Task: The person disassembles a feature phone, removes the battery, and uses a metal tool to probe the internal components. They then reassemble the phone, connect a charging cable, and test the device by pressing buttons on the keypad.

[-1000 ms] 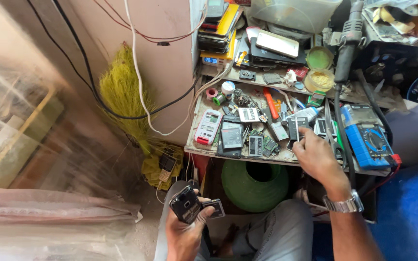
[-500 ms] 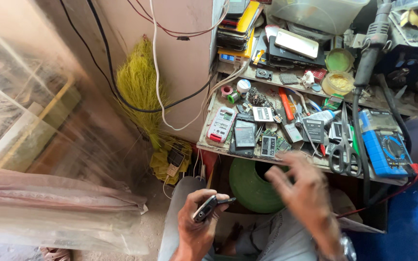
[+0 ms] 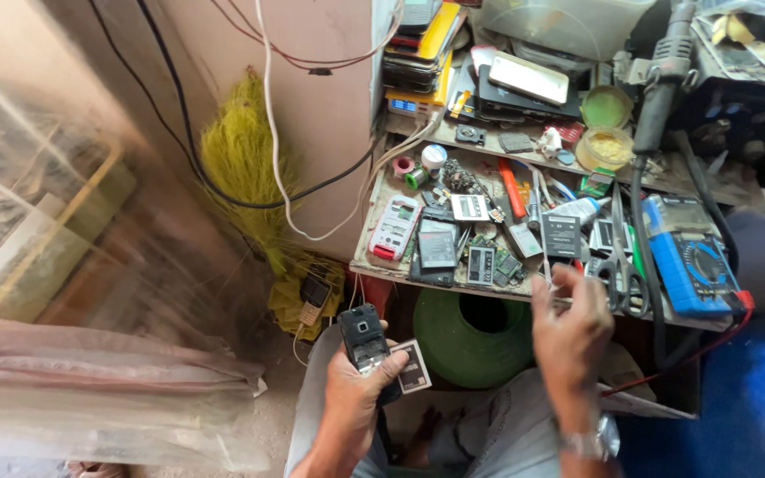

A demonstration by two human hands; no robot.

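At lower centre, the left hand (image 3: 358, 389) grips an opened black mobile phone (image 3: 363, 341) and a flat battery (image 3: 414, 366); the right hand (image 3: 570, 329), fingers pinched narrow on something unclear, hovers at the cluttered bench (image 3: 367, 262) edge.

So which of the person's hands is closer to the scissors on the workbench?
The right hand. It is raised at the bench's front edge, just left of the scissors in the picture. The left hand is lower and much farther left, holding an opened black phone over the lap.
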